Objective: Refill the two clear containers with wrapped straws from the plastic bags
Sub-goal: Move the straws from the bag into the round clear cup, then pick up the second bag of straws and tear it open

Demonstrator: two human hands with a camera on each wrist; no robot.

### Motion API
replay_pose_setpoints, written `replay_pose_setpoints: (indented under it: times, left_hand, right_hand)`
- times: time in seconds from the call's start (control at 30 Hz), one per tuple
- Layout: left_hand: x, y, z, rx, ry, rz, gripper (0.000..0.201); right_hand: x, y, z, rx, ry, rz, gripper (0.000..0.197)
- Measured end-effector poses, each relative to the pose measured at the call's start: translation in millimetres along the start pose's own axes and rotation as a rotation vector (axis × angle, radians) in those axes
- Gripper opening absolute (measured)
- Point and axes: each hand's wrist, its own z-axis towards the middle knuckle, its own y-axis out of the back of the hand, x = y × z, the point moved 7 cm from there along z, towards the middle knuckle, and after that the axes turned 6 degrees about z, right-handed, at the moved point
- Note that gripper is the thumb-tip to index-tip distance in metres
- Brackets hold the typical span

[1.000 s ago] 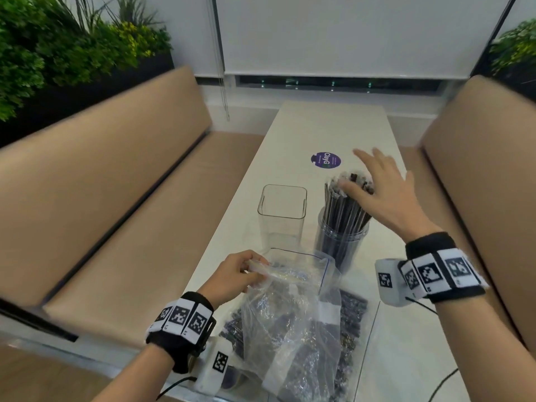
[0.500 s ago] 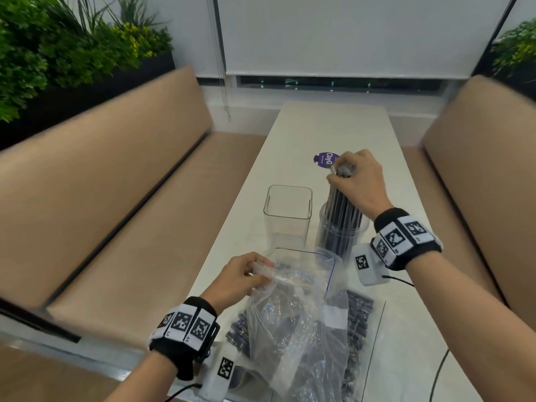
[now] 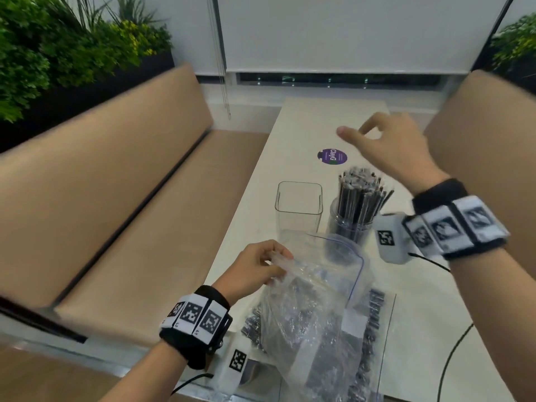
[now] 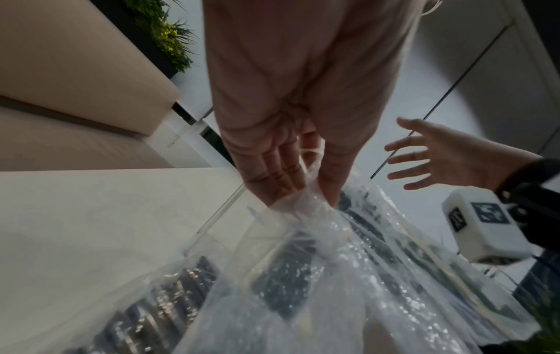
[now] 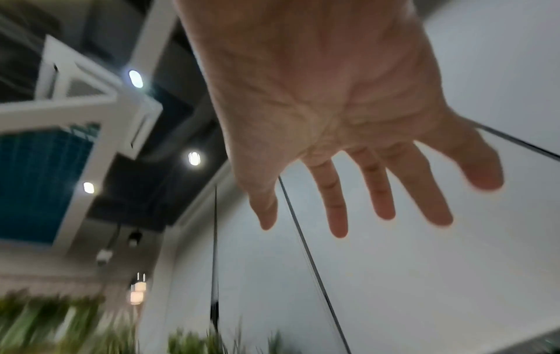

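While the bag is only pinched at one edge: the left hand has its grip closed on the rim of the open plastic bag, thumb against fingers; the rest of the mouth sags, so it may fold shut in front of a reaching hand.

Right hand: the right hand hangs above the far end of the tabletop with fingers spread and nothing in its grip; it is blurred in the head view, so its exact height over the straws is hard to judge.

Round jar: the round jar stands packed with wrapped straws that splay out past its rim; a sweep of the wrist or of the white camera box just beside it could catch the tops and tip the jar or flick straws out.

Square container: the square container stands empty, just left of the jar and just behind the bag's mouth; being light, it could be knocked over if the bag is dragged forward.

Bags: the held bag lies across a second flat bag of straws near the tabletop's front edge; tugging the upper one may slide the lower one toward that edge.

Cable: a black cable trails over the tabletop on the right; it could snag as the arm moves.

Task so far, as I judge it: one container filled, one still to fill.
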Motion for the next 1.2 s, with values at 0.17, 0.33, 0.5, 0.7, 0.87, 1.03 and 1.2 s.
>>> replay_pose_setpoints:
  times: [0.17, 0.33, 0.5, 0.7, 0.87, 1.03, 1.2]
  left_hand:
    - [-38.3, -9.1, -3.0, 0.035, -0.123, -0.151, 0.025]
    - [-81.4, -43.1, 6.6, 0.005, -0.218, -0.311, 0.028]
    - [-96.7, -88.7, 26.7, -0.008, -0.210, -0.228, 0.030]
    - [-54.6, -106.3, 35.3, 0.015, -0.030, 0.098, 0.058]
    - [14.9, -72.1, 39.8, -0.156, 0.249, 0.348, 0.048]
    - [74.6, -53.2, 36.7, -0.267, 0.484, 0.598, 0.067]
    - [103.8, -53.6, 29.2, -0.250, 0.611, 0.682, 0.064]
  right_hand:
    - [-24.7, 47.3, -81.2, 0.126, -0.047, 0.188, 0.048]
    - [-76.1, 17.1, -149.0, 0.412, -0.204, 0.331, 0.096]
    - [-151.2, 22.2, -146.5, 0.190, -0.341, 0.654, 0.072]
    - [-253.9, 10.7, -124.0, 0.151, -0.514, 0.696, 0.067]
    - [-303.3, -24.8, -121.1, 0.473, -0.581, 0.289, 0.091]
    - [-262.5, 0.4, -114.3, 0.189, -0.201, 0.225, 0.068]
    - [-218.0, -13.7, -132.2, 0.370, -0.047, -0.038, 0.055]
